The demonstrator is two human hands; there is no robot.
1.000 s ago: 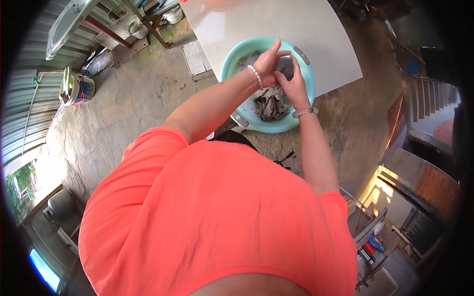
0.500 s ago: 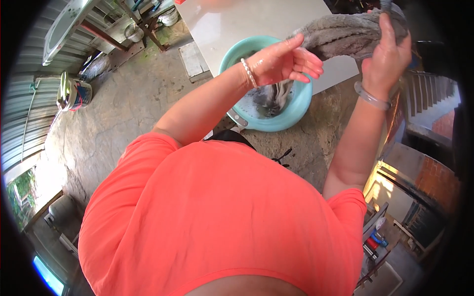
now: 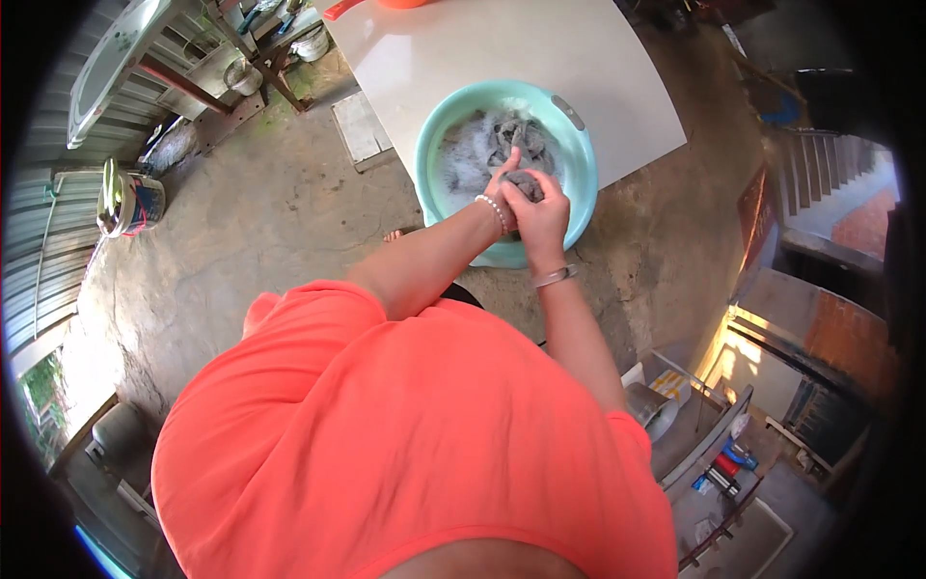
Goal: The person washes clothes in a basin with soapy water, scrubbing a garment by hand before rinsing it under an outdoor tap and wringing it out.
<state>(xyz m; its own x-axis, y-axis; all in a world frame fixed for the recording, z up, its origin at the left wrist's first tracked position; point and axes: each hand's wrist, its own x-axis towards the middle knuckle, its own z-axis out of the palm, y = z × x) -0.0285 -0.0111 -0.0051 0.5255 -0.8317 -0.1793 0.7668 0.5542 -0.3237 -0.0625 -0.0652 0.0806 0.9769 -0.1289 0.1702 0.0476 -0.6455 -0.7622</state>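
Observation:
A turquoise basin holds foamy, soapy water and sits over the near part of a pale tabletop. Inside it, a wet grey cloth lies bunched in the suds. Both my hands are close together above the basin's near half. My left hand, with a beaded bracelet at the wrist, is closed on a bunched part of the grey cloth. Against it, my right hand, with a translucent bangle, curls its fingers round the same bunch. The hands hide part of the cloth.
The pale tabletop stretches beyond the basin, with an orange-red handled vessel at its far edge. On the concrete floor, a white slab lies left of the table. A bucket stands by the corrugated wall.
The long stretch of grey cloth, held up at the right by my right hand, is now down at the basin. My left hand, open before, has closed on it, and both hands have come together.

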